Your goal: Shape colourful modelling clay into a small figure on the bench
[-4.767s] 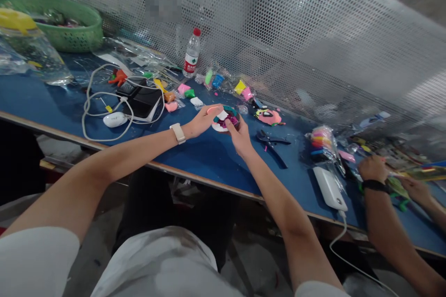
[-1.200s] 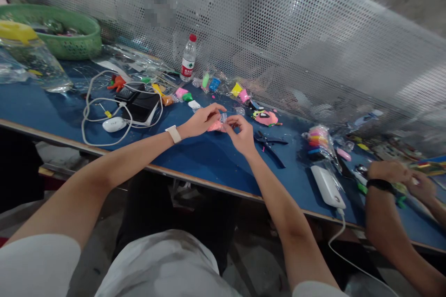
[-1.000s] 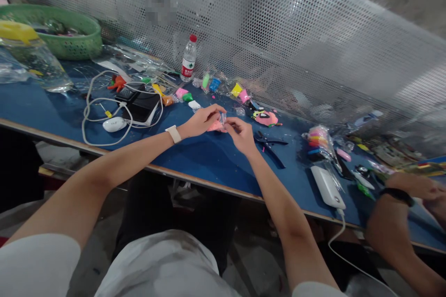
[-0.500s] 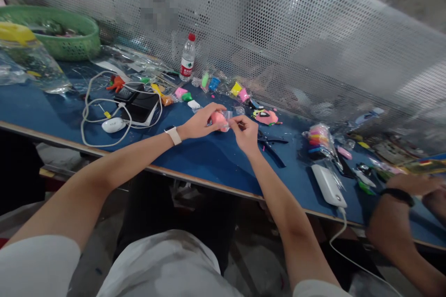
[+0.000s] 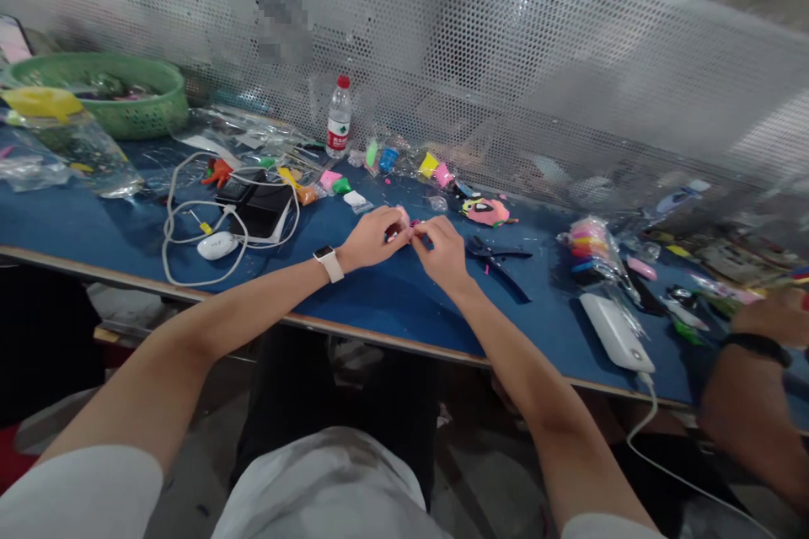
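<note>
Right in the middle, a small pink-and-purple piece [image 5: 403, 221] is being held between both hands at the bench [image 5: 379, 303], mostly being covered by fingers, so its shape can't really be made out. Its pink side is being gripped in the curled left hand [image 5: 372, 237], and the purple bit is being pinched by the thumb and forefinger of the right hand [image 5: 442, 251]. A watch [image 5: 329, 264] is being worn on the left wrist.

Just right of the hands, pliers [image 5: 511, 283] are lying with handles spread, and a pink figure [image 5: 488, 211] is lying behind them. A white packet [image 5: 355, 199] is lying behind the left hand, with a bottle [image 5: 339, 126] standing upright farther back.

Over on the left, a cable [image 5: 168, 232] is looping around a black box [image 5: 269, 210]. Way right, a power bank [image 5: 613, 334] is sitting near another person's hand [image 5: 774, 317], which is being partly cut off.
</note>
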Motion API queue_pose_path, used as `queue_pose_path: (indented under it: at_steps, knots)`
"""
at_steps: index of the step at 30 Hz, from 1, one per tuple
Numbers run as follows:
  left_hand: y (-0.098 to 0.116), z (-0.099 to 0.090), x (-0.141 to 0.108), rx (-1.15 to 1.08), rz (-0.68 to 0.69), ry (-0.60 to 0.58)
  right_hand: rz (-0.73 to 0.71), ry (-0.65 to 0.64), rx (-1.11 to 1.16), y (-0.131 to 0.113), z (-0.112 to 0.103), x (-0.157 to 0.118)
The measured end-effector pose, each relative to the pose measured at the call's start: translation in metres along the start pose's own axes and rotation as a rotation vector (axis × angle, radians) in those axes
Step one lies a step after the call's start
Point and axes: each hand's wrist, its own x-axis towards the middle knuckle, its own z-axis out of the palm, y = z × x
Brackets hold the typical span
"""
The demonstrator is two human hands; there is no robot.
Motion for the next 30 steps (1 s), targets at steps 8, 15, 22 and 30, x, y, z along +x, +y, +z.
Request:
queue_pose_path:
  at_steps: [8,15,22,30]
  knots:
    - [-0.006,-0.003,0.004,-0.080,0.057,-0.061,-0.007,0.000,0.072,0.005,0.010,-0.002]
    - [-0.010,-0.003,0.005,-0.101,0.090,-0.095,-0.026,0.001,0.140,0.001,0.011,-0.002]
    - [-0.015,-0.009,0.007,0.061,0.119,-0.140,-0.080,0.044,-0.039,0.015,0.016,-0.001]
    - [-0.022,-0.005,0.006,0.216,0.084,-0.188,-0.001,0.081,-0.105,0.017,0.023,-0.004]
